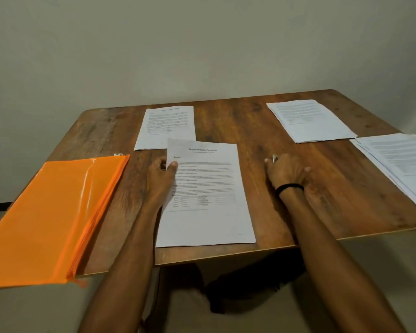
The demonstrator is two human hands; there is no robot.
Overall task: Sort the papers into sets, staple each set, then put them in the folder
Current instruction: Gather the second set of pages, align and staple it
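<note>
Corners are needing squaring: left hand [162, 175] pinching the centre paper set [209, 212], right hand [287, 173] gripping a small metal tool [274, 158].

Folder: the flat orange translucent plastic folder [51, 217] is glowing bright orange, streaked with white glare.
Desk: the brown wooden desk [274, 140] is showing dark streaked grain.
Middle sheet: the white printed paper sheet in the middle [209, 219] is carrying grey-black text lines and a small ruled table.
Far sheet: the white printed sheet behind it [166, 126] is showing fainter grey lines.
Right stacks: the white paper stack far right [310, 121] and the white paper stack at the right edge [399, 162] are showing grey text.
Wristband: the thin black band [289, 187] is circling the right wrist.
Metal item: the small silvery metal item [274, 157] is glinting pale.
</note>
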